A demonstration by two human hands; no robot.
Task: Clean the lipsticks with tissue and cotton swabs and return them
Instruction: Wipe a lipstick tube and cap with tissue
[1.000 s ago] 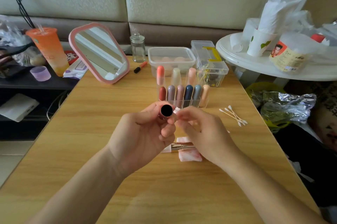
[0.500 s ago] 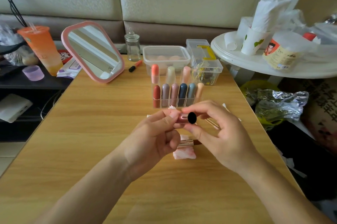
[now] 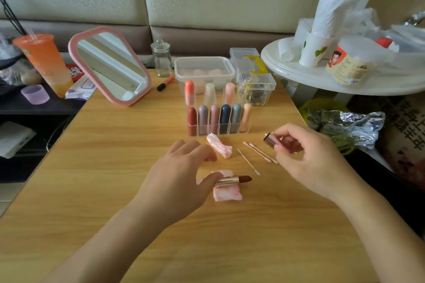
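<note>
- Since half a second ago the hands have parted: then both met at the cap in mid-air, and now the right hand has carried the cap off to the right while the left hand has dropped toward the table.
- Head view, left hand: its fingers are loosely spread and grip nothing, and the thumb tip is at the metal end of the lipstick; whether it touches cannot be told.
- Head view, right hand: thumb and fingers pinch the cap, which is held above the swabs with its open end toward the left.
- The lipstick lies uncapped on its side across a pink-stained tissue, its dark bullet pointing right.
- A crumpled, stained wad lies just in front of the rack, and three swabs lie loose to its right.
- Nine racked lipsticks stand capped, three in the back row and six in front.
- Progress, as a judgement: the stains suggest the wiping of this lipstick is done or nearly so.
- Left to do: pick it up, cap it and set it back in the rack. Whether the racked ones have been cleaned cannot be told.
</note>
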